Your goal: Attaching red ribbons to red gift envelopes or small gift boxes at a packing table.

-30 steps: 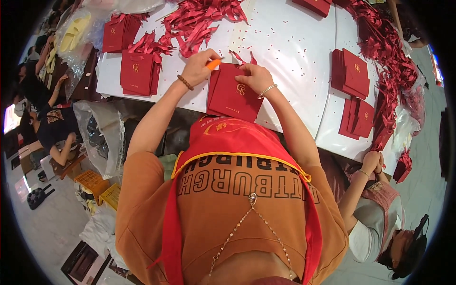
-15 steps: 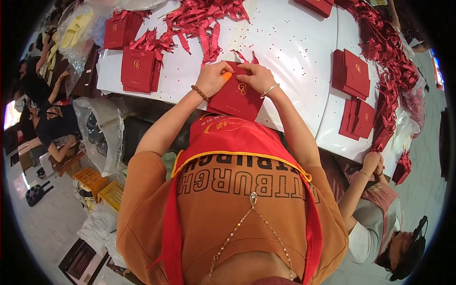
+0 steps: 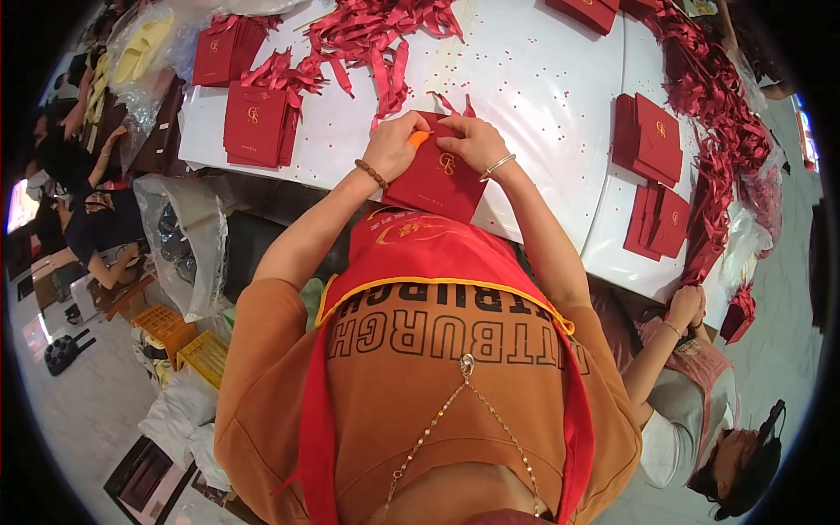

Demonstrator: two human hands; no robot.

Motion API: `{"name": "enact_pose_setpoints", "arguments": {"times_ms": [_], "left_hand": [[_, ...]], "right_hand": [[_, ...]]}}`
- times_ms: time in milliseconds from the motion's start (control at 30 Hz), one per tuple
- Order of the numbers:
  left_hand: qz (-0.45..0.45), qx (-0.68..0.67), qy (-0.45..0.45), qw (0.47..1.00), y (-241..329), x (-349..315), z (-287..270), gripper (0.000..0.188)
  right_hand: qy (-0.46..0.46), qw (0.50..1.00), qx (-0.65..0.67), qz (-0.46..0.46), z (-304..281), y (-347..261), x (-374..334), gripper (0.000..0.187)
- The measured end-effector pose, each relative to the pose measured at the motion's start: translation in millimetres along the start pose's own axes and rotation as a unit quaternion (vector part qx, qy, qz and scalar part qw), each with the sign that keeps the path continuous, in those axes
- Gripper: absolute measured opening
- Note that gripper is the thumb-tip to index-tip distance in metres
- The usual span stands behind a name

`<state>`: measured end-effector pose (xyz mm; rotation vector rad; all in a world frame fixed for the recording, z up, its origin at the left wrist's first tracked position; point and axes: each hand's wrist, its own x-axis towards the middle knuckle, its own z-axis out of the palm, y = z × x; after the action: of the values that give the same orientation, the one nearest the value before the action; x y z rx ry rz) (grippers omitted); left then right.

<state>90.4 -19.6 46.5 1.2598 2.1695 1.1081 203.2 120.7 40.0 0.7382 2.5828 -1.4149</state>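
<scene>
A flat red paper bag (image 3: 429, 188) with gold lettering lies at the table's near edge, in front of my red apron. My left hand (image 3: 394, 147) grips its upper left side, with an orange cover (image 3: 418, 138) on the thumb. My right hand (image 3: 475, 144) closes its fingers on the bag's upper right part. Between the hands, a red ribbon (image 3: 452, 105) sticks out beyond the bag's top edge. The fingertips partly hide where the ribbon meets the bag.
Piled red ribbons (image 3: 376, 35) lie ahead on the white table (image 3: 516, 131). Stacked red bags stand at left (image 3: 256, 127) and right (image 3: 652, 140). More ribbons (image 3: 704, 114) run along the right edge, where a co-worker (image 3: 687, 376) sits. Yellow crates (image 3: 206, 357) stand on the floor at left.
My fingers shift only slightly at the bag's top; both hands keep their hold. The co-worker's hands at the right move down slightly.
</scene>
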Motion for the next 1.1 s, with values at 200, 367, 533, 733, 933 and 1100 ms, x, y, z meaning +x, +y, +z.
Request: {"name": "enact_pose_setpoints", "arguments": {"times_ms": [200, 367, 533, 733, 933, 1100], "left_hand": [[-0.016, 0.013, -0.006, 1.000, 4, 0, -1, 0.009], [-0.011, 0.055, -0.040, 0.998, 6, 4, -2, 0.009], [0.006, 0.087, -0.044, 0.995, 20, 1, 3, 0.015], [-0.017, -0.001, 0.017, 1.000, 22, -2, 10, 0.023], [-0.057, 0.091, -0.112, 0.988, 17, 10, -16, 0.016], [0.058, 0.231, -0.145, 0.960, 8, 32, -25, 0.023]], "right_hand": [[0.013, 1.000, -0.004, -0.016, 0, -5, -4, 0.039], [0.017, 0.998, -0.034, -0.055, -2, -7, -8, 0.035], [0.032, 0.994, -0.081, -0.064, 2, -12, -15, 0.032], [0.102, 0.985, -0.064, -0.120, 9, -5, -23, 0.030], [0.110, 0.986, -0.095, -0.084, 11, -6, -28, 0.023], [0.151, 0.964, -0.155, -0.154, 16, -16, -39, 0.018]]}}
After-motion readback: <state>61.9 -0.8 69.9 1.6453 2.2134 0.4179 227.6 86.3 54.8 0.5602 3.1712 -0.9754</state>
